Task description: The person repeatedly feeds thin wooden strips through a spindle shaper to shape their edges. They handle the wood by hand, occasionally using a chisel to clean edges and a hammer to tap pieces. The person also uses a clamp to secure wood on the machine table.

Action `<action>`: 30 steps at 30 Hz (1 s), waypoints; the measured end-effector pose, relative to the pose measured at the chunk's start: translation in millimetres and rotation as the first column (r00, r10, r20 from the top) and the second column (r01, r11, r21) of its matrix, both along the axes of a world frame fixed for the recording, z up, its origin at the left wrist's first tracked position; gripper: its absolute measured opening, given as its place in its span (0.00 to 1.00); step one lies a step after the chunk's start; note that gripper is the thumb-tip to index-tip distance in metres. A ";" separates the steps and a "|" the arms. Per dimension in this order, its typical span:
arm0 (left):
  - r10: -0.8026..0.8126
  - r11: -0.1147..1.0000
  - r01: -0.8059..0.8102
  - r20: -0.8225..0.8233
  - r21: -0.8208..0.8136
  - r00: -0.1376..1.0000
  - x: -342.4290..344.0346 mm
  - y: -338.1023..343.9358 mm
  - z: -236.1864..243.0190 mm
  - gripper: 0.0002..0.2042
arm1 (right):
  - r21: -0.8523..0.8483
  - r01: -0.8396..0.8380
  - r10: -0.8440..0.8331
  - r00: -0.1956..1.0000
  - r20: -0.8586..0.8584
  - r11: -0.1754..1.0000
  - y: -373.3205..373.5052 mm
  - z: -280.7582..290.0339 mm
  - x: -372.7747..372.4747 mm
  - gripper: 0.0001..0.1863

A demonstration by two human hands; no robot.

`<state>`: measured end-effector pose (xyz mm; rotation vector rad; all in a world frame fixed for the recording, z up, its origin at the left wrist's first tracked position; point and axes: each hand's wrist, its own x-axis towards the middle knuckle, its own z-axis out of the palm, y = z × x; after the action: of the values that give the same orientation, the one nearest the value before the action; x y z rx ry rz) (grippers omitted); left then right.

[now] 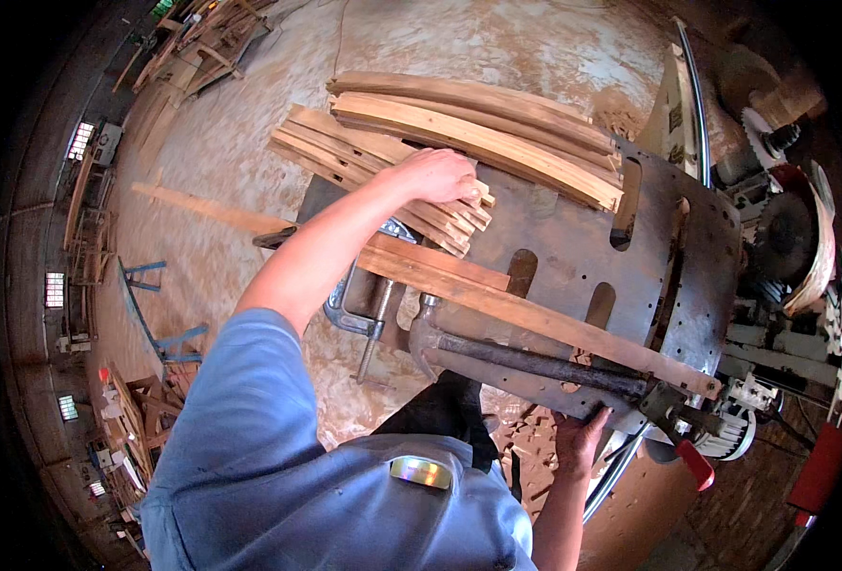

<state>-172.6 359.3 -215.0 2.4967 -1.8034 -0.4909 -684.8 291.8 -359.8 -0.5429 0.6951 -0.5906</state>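
My left hand [437, 177] reaches across a metal machine table [559, 228] and is closed over the end of a wooden slat [484, 196] on a stack of short slats [345, 152]. The stack's ends lie fanned out beneath the fingers, and some slats have slots cut in them. Low on the right, my right hand [585, 440] grips the near edge of the table; part of its fingers is hidden by that edge. A claw hammer [535, 362] with a dark handle lies along this edge, just above the right hand.
Curved wooden pieces [478, 128] lie along the table's far side. A long wooden strip [535, 309] crosses the near side, by a C-clamp [350, 309]. A round saw blade [768, 138] and a motor [730, 433] stand at the right. Wood offcuts [535, 443] lie below.
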 end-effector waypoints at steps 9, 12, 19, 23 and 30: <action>-0.057 0.995 0.056 -0.012 -0.084 0.998 0.3 -10.3 17.9 0.22 | 0.012 0.074 -0.073 0.996 -0.045 0.997 2.3 7.3 5.8 0.37; -0.037 0.999 0.038 0.032 -0.015 0.999 -2.1 -9.8 26.8 0.26 | 0.042 0.078 -0.075 0.995 -0.067 0.996 1.0 5.2 5.5 0.38; -0.050 0.999 0.049 0.018 0.006 0.999 -51.1 -39.7 62.1 0.34 | 0.015 0.046 -0.045 0.998 -0.045 0.999 -1.0 -3.0 -1.7 0.36; -0.245 0.840 0.399 0.399 -0.368 0.884 -95.3 -35.3 36.1 0.36 | 0.060 0.107 -0.101 0.990 -0.097 0.992 0.7 -1.4 2.6 0.37; -0.309 0.866 0.400 0.307 -0.301 0.900 -111.8 -31.3 5.7 0.23 | -0.020 0.003 -0.003 1.000 0.012 1.000 4.4 1.0 6.3 0.35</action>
<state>-284.5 328.0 -209.3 2.0566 -2.2228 0.1585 -678.5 296.3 -358.8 -0.5568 0.6795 -0.6041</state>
